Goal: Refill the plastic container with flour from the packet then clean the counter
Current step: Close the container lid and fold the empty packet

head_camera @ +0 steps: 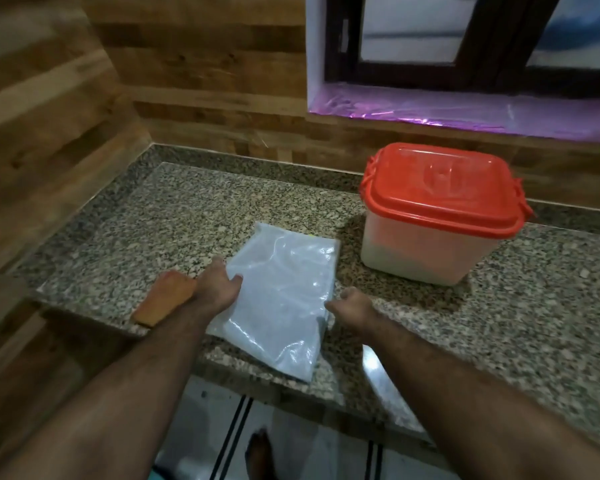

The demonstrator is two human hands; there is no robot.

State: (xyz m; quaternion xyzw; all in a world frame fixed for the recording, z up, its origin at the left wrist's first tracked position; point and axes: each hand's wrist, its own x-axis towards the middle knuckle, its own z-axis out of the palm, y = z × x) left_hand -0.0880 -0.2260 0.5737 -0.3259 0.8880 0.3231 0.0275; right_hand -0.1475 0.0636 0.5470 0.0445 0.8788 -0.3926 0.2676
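A clear plastic packet of white flour (pixel 281 299) lies flat on the granite counter (pixel 146 244), its near end hanging over the front edge. My left hand (pixel 217 285) rests on the packet's left side, fingers spread over it. My right hand (pixel 352 304) touches the packet's right edge with curled fingers; whether it grips the edge is unclear. The translucent plastic container (pixel 426 244) stands at the back right with its red lid (pixel 440 188) closed, and a low layer of white flour shows inside.
An orange sponge or cloth (pixel 165 301) lies by the counter's front edge, just left of my left wrist. Wood-panelled walls close the back and left. A window sill with purple film (pixel 465 114) sits above the container. Tiled floor and my foot (pixel 258 452) show below.
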